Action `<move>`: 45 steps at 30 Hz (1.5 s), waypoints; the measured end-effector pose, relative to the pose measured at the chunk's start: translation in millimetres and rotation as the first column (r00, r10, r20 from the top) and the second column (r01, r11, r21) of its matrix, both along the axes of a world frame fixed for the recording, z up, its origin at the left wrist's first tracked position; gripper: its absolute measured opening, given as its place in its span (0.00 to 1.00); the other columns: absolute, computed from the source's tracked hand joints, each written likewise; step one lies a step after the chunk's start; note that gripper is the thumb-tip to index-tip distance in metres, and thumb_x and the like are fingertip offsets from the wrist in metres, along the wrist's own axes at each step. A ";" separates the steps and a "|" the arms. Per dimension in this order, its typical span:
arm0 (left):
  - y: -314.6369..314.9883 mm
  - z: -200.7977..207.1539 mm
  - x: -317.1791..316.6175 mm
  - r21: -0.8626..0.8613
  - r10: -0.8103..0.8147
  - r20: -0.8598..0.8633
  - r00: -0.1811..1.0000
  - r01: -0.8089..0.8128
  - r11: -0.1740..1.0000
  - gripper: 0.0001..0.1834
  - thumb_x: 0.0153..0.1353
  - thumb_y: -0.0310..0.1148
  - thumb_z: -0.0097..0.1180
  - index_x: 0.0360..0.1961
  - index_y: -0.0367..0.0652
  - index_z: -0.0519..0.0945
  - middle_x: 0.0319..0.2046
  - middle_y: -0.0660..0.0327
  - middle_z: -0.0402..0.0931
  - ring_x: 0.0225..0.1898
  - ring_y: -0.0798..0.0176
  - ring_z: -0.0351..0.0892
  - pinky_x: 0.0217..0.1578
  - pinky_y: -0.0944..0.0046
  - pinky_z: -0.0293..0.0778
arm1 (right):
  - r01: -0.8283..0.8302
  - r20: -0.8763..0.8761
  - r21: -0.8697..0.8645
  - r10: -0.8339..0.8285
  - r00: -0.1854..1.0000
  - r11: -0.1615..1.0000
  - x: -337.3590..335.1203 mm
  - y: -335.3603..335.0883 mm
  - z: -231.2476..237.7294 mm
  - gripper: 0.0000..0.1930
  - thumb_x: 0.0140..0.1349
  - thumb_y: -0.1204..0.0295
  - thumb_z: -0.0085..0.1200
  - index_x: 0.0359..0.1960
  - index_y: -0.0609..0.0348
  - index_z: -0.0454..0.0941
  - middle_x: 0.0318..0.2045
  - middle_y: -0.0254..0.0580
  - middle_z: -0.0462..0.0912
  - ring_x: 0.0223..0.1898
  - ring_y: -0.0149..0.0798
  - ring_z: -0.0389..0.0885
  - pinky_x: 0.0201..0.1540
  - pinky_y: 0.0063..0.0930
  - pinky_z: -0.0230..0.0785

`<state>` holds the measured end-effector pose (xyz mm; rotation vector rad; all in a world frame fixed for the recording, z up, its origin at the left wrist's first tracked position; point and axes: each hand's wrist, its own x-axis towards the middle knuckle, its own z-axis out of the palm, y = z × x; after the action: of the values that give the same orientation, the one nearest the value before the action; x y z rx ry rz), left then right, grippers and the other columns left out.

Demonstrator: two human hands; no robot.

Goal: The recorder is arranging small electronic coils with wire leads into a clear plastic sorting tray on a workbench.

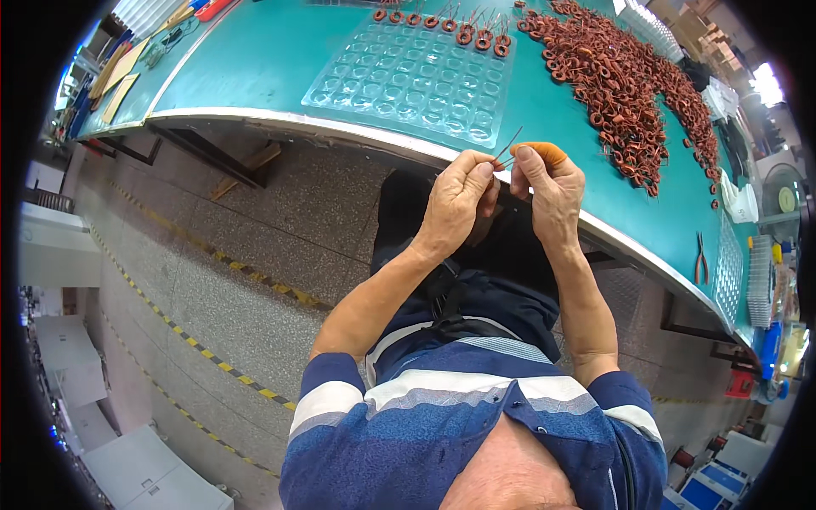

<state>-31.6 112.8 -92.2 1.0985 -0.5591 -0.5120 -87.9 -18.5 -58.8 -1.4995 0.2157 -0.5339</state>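
Observation:
Just off the table's front edge, my left hand (455,204) is closed in a pinch on a small copper-wound ring coil (499,167), mostly hidden by the fingertips. A thin wire lead (512,140) sticks up from it. Close on the right, my right hand (557,191) has thumb and index finger pressed together at the coil's leads. An orange finger cot (544,153) covers a finger of that hand. Beyond both hands lies a clear plastic tray (399,93) of round pockets. Several ring coils (449,25) sit along its far side, leads upward.
A large heap of copper ring coils (616,102) spreads over the green table (246,64) at the right. Farther right lie red-handled pliers (701,265) and another clear tray (728,263). The table's pale front edge (374,134) runs just beyond my hands.

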 end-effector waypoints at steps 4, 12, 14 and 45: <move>-7.3 -0.4 -3.0 -0.051 0.046 -0.008 0.999 -0.046 0.998 0.12 0.73 0.35 0.42 0.41 0.37 0.74 0.19 0.66 0.68 0.21 0.74 0.66 0.23 0.73 0.65 | 0.003 0.046 0.124 -0.008 0.999 0.992 0.0 -1.0 -3.4 0.12 0.65 0.66 0.57 0.40 0.65 0.79 0.24 0.34 0.80 0.22 0.23 0.75 0.23 0.14 0.63; -13.1 17.1 10.2 0.179 0.151 0.422 0.894 -0.246 0.953 0.11 0.70 0.35 0.46 0.42 0.37 0.73 0.24 0.53 0.78 0.25 0.54 0.79 0.28 0.59 0.73 | -0.027 0.006 -0.024 0.027 1.000 0.999 14.2 -12.9 4.3 0.15 0.60 0.68 0.63 0.42 0.65 0.74 0.28 0.38 0.81 0.25 0.25 0.78 0.24 0.16 0.68; -6.9 21.4 28.9 0.213 0.130 0.588 0.799 -0.308 0.927 0.12 0.69 0.35 0.48 0.43 0.37 0.73 0.28 0.50 0.78 0.29 0.48 0.79 0.31 0.55 0.73 | -0.072 0.015 0.018 0.072 0.997 0.997 26.2 -17.5 13.0 0.15 0.60 0.70 0.63 0.42 0.65 0.74 0.28 0.38 0.81 0.25 0.26 0.78 0.24 0.17 0.68; 27.8 11.2 118.7 0.251 -0.243 0.966 0.085 -0.526 0.813 0.14 0.53 0.44 0.62 0.39 0.54 0.79 0.41 0.59 0.72 0.42 0.58 0.70 0.42 0.58 0.65 | 0.011 -0.074 -0.784 -0.111 0.991 0.620 274.1 -89.2 29.7 0.22 0.54 0.70 0.56 0.48 0.74 0.75 0.23 0.53 0.83 0.24 0.39 0.84 0.35 0.31 0.76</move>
<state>87.1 140.5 -80.9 2.0750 -1.5874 0.5112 186.2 -107.7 -29.2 -2.4085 0.1206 -0.6356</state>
